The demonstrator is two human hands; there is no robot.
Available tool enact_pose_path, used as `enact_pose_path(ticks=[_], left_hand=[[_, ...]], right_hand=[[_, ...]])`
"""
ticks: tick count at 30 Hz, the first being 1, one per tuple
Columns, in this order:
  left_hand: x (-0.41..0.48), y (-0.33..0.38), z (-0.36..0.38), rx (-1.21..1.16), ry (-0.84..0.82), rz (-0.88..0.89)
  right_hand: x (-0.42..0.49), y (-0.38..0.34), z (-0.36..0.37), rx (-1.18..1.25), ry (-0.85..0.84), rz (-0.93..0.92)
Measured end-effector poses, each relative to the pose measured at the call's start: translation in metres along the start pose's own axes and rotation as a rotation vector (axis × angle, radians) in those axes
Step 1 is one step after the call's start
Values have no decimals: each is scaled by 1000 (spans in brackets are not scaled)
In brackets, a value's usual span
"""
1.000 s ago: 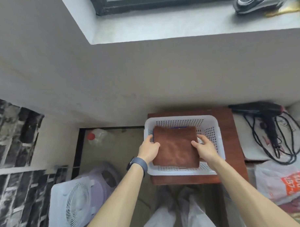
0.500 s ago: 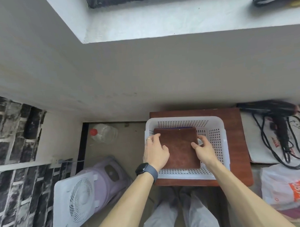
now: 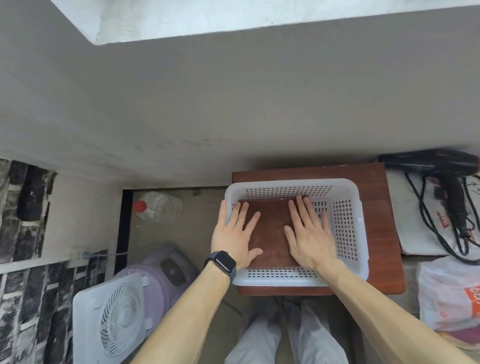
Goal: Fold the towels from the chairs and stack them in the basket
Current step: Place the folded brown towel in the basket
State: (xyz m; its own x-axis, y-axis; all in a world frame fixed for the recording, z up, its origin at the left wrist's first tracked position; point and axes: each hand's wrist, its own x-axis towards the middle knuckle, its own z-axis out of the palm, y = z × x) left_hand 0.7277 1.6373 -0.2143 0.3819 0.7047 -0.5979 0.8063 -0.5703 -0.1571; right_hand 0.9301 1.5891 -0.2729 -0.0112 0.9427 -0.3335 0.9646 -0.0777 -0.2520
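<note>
A folded brown towel (image 3: pixel 273 229) lies flat in the left part of a white perforated basket (image 3: pixel 349 221). The basket stands on a small reddish-brown wooden table (image 3: pixel 382 231). My left hand (image 3: pixel 235 233), with a dark watch on the wrist, presses flat on the towel's left side, its outer fingers over the basket's left wall. My right hand (image 3: pixel 308 234) lies flat on the towel's right side with fingers straight and spread. Anything beneath the brown towel is hidden.
A white fan (image 3: pixel 113 325) and a lilac appliance (image 3: pixel 165 269) stand on the floor at the left, with a clear bottle (image 3: pixel 158 209) behind them. A black hair dryer (image 3: pixel 439 169) with its cord and a plastic bag (image 3: pixel 460 291) lie right of the table. A grey wall rises just behind.
Both hands let go of the towel's edges and now lie flat on top of it. The towel has settled lower into the basket, and the view has tilted down.
</note>
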Motion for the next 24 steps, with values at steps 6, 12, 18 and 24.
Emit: enact_pose_path(ticks=[6, 12, 18, 24], left_hand=[[12, 6, 16, 70, -1, -65], [20, 13, 22, 145, -45, -112], [16, 11, 11, 64, -82, -92], [-37, 19, -27, -364, 30, -174]], right_hand=[[6, 14, 15, -76, -40, 1], [8, 11, 19, -83, -60, 23], [10, 3, -11, -126, -214, 12], [-22, 5, -87, -108, -247, -99]])
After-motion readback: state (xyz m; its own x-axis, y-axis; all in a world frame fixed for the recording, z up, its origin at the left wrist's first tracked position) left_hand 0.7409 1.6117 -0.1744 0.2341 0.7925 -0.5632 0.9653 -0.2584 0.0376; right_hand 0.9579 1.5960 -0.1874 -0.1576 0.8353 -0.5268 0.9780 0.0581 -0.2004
